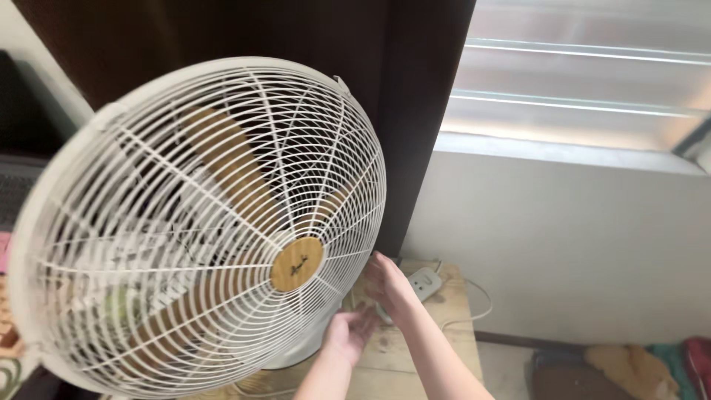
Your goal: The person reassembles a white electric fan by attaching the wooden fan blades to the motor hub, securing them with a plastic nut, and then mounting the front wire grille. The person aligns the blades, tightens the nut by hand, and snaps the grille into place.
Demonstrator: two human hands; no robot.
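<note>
A large white fan (200, 222) with a wire cage, tan blades and a round tan hub badge (296, 264) fills the left of the view, tilted toward me. Its base stands on a pale wooden table (452, 337). My left hand (348, 332) reaches under the cage's lower right edge, palm up, fingers apart, next to the fan's stand. My right hand (390, 287) is just above it, fingers curled behind the cage near the stand; what it touches is hidden. A white power strip (425, 281) lies right beside my right hand.
A white cord (474, 307) trails from the power strip over the table's right side. A dark brown cabinet (415, 111) stands behind the fan. A pale wall and louvred window (585, 96) are at right. Coloured cloth (637, 367) lies on the floor at lower right.
</note>
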